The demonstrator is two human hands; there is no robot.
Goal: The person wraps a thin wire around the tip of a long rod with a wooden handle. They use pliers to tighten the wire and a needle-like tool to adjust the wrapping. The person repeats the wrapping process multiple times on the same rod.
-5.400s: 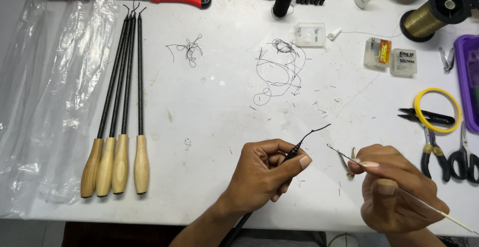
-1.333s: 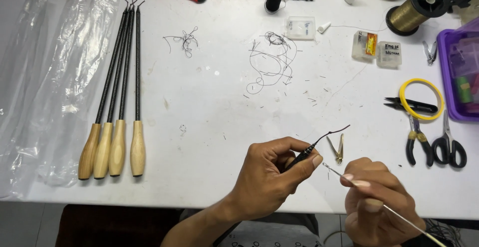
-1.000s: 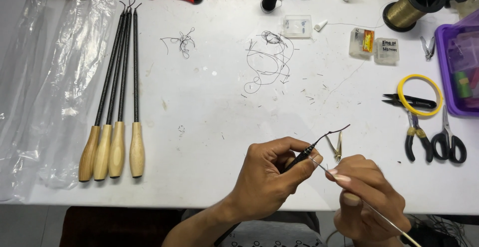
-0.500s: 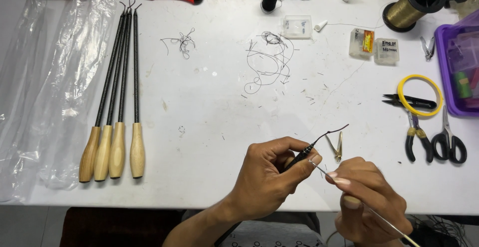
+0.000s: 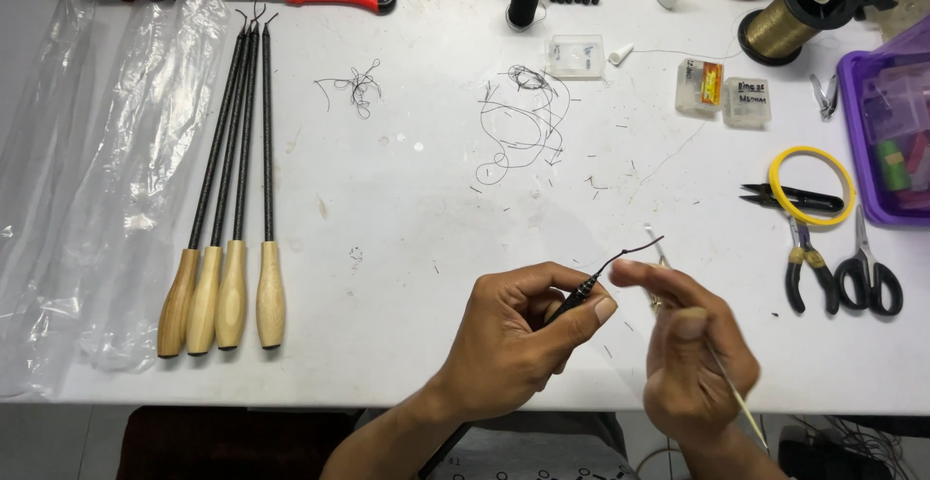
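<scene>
1. The right hand (image 5: 693,354) has lifted and turned (fingers now fanned upward), its fingertips touching the curled black wire tip (image 5: 630,250) of the thin black rod at 12 o'clock of it.
2. The thin pale needle-like stick (image 5: 731,391) now trails toward 5 o'clock, mostly behind the palm.

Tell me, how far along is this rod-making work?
Four finished-looking black rods with wooden handles lie side by side on the white table. In hand: the left hand pinches a thin black rod tip, while the right hand holds a pale thin stick against it. That piece looks unfinished, with no handle visible.
</scene>
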